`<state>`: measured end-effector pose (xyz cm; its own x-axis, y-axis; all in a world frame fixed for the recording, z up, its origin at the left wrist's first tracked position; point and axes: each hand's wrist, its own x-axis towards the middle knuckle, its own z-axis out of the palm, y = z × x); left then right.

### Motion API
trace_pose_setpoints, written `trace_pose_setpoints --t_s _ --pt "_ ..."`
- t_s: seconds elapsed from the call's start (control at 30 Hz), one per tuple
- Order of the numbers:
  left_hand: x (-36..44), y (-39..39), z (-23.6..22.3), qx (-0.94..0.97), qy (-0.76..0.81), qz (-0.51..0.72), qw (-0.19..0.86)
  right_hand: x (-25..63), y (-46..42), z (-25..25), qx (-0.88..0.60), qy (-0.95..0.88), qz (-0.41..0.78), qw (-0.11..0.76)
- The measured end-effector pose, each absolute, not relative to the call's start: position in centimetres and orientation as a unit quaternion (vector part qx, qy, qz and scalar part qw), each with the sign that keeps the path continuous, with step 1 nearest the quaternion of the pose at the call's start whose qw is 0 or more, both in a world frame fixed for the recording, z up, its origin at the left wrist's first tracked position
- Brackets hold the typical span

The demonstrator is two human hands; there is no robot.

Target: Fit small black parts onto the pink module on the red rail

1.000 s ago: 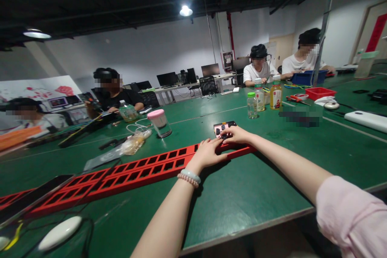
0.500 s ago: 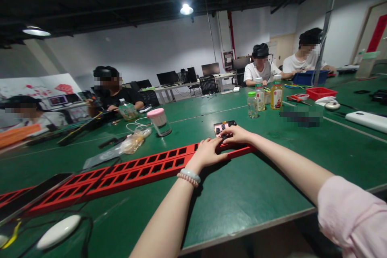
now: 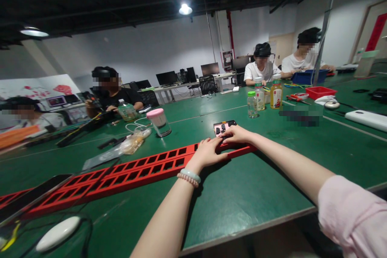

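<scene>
A long red frame (image 3: 145, 174) with two rows of square openings lies slantwise across the green table (image 3: 260, 205). My left hand (image 3: 208, 152) rests over its right part, thumb stretched away from the fingers. Just to the right, my right hand (image 3: 237, 134) is bent downward with fingertips close together at the frame; whatever they pinch is too small to make out. Beyond the fingertips sits a small open box (image 3: 224, 125) with black pieces on a pinkish bottom, partly covered by my right hand.
A pink-lidded glass jar (image 3: 159, 123), a plastic bag (image 3: 133, 143) and a phone-like slab (image 3: 36, 195) lie leftward. Bottles (image 3: 276, 92), a red tray (image 3: 321, 92) and a white power strip (image 3: 367, 122) are at right. Several people sit around the table; a pole (image 3: 325, 28) rises at right.
My right fingertips have shifted very slightly by the small box. My left hand stays in place, and the view has tilted a little.
</scene>
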<state>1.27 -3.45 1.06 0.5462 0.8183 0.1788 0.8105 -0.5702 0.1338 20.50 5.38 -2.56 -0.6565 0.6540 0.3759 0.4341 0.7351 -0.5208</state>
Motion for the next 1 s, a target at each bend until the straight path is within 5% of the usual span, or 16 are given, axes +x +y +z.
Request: trace_pose_setpoints --t_s 1.0 --pt "1.01 -2.62 0.34 0.887 0.449 0.102 -0.016 20.29 4.62 -1.99 -0.254 -0.937 0.061 0.232"
